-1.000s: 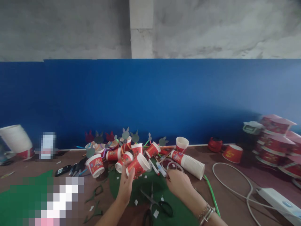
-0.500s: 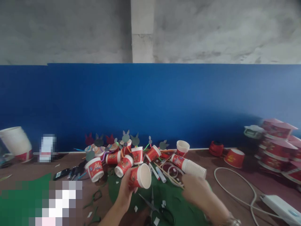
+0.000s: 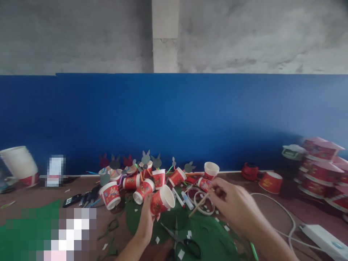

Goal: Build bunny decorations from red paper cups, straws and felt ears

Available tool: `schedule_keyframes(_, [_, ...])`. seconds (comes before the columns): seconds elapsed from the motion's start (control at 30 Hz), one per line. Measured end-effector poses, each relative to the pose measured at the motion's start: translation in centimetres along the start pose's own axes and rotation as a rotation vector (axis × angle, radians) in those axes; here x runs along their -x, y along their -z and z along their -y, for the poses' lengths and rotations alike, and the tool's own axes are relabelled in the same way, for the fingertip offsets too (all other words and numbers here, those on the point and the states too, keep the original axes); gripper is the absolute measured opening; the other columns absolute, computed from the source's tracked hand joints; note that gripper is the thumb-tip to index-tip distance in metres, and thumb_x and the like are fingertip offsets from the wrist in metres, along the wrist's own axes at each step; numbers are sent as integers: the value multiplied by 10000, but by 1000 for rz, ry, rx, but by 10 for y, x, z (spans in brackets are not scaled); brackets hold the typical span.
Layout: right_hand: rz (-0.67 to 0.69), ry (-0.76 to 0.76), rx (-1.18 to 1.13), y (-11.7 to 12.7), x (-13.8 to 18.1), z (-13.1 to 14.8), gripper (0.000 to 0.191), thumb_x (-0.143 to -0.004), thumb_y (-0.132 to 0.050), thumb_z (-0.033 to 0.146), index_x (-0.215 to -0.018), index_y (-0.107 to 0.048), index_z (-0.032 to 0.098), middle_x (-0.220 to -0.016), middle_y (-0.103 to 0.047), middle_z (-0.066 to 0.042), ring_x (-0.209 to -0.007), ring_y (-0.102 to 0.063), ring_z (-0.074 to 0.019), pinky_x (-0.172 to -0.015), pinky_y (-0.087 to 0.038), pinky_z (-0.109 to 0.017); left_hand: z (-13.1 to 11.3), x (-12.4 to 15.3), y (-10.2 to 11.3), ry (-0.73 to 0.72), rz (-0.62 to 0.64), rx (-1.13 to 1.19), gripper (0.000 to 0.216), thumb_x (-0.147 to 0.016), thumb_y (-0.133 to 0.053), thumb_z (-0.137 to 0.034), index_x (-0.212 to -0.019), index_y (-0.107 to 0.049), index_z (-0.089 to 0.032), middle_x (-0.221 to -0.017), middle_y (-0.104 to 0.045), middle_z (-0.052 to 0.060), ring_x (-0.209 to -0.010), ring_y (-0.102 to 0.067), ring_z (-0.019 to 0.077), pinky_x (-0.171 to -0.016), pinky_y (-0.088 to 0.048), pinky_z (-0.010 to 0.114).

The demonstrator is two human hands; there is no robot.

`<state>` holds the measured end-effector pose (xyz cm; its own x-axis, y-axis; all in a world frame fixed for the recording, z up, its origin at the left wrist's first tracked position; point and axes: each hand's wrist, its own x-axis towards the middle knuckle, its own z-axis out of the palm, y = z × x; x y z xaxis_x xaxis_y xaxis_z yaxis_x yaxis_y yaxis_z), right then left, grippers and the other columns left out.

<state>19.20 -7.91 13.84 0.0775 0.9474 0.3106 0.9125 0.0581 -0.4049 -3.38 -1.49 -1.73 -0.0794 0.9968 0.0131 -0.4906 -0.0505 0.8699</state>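
Observation:
My left hand point(image 3: 146, 222) grips a red and white paper cup point(image 3: 162, 200), tilted with its white mouth toward the right. My right hand point(image 3: 234, 204) is raised to the right of it, fingers pinched on a thin wooden stick point(image 3: 199, 204) that slants down to the left toward the cup. Below both hands lies a dark green felt sheet point(image 3: 206, 235) scattered with small white paper bits. Black-handled scissors point(image 3: 182, 242) rest on the felt in front of me.
A pile of red cups point(image 3: 136, 179) with felt ears and straws crowds the back centre. Tape rings point(image 3: 199, 198) and markers point(image 3: 187, 200) lie beside it. Stacked red bowls point(image 3: 323, 165) stand far right, a white cable point(image 3: 288, 214) and power strip point(image 3: 324, 237) near right, a white bucket point(image 3: 19, 163) far left.
My right hand rose from the table and now pinches the wooden stick near the cup. The left hand keeps the cup, tilted slightly more upward.

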Motion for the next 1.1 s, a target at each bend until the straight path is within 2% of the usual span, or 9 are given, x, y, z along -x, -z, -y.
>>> schedule_keyframes(0.13, [84, 178, -208, -48, -11, 18, 198, -840, -436, 261, -736, -593, 200, -658, -662, -8, -602, -590, -148, -555, -357, -224, 5, -4, 3, 19, 6, -8, 387, -736, -581, -569, -781, -542, -186, -491, -429, -86, -397, -380, 59, -369, -290, 162])
schedule_keyframes(0.27, [183, 263, -26, -82, -12, 18, 283, -889, -387, 235, -765, -632, 167, -775, -700, -76, -712, -632, -192, -626, -370, -256, 4, -4, 2, -16, -53, -29, 401, -701, -608, -568, -811, -568, -184, -498, -454, -76, -406, -403, 71, -373, -310, 171])
schedule_keyframes(0.37, [175, 248, 111, -84, -7, 16, 310, -907, -349, 209, -847, -646, 138, -832, -695, -125, -791, -634, -224, -665, -375, -277, 0, -1, 2, -95, -90, -87, 415, -665, -651, -533, -875, -602, -179, -556, -520, -47, -432, -437, 84, -385, -330, 183])
schedule_keyframes(0.47, [181, 228, 84, -78, -1, 18, 371, -930, -314, 263, -773, -629, 147, -762, -674, -108, -742, -621, -213, -644, -375, -275, 0, -1, 5, -155, -99, -142, 387, -661, -668, -471, -913, -617, -181, -562, -533, -41, -434, -447, 88, -390, -334, 185])
schedule_keyframes(0.53, [326, 204, -80, -76, 1, 21, 461, -939, -293, 318, -617, -583, 160, -599, -615, -57, -617, -592, -167, -600, -375, -250, 1, -4, 8, -197, -115, -167, 363, -683, -645, -460, -916, -622, -182, -564, -536, -38, -425, -440, 89, -384, -328, 186])
schedule_keyframes(0.6, [550, 132, -297, -78, 3, 24, 529, -934, -293, 361, -496, -516, 165, -444, -491, 0, -473, -510, -116, -530, -365, -221, 1, -6, 10, -222, -149, -140, 375, -700, -620, -479, -925, -628, -180, -633, -580, -16, -450, -463, 97, -392, -340, 194])
schedule_keyframes(0.7, [753, 0, -511, -86, 5, 29, 541, -912, -334, 387, -438, -473, 165, -369, -385, 41, -361, -374, -74, -432, -314, -199, -2, -7, 11, -233, -208, -78, 401, -704, -603, -508, -912, -649, -168, -786, -646, 38, -594, -563, 146, -460, -395, 212])
schedule_keyframes(0.83, [772, -71, -641, -100, 7, 32, 527, -901, -350, 371, -425, -452, 169, -337, -354, 52, -314, -303, -57, -370, -236, -189, -11, 1, 5, -245, -205, -88, 372, -696, -616, -490, -857, -666, -157, -875, -673, 68, -726, -607, 195, -482, -407, 216])
schedule_keyframes(1.1, [787, -156, -775, -109, 8, 32, 518, -899, -370, 408, -442, -450, 177, -337, -378, 47, -294, -290, -53, -342, -176, -190, -5, 3, 8, -255, -101, -170, 338, -701, -615, -458, -886, -635, -176, -648, -620, -1, -491, -497, 127, -418, -358, 203])
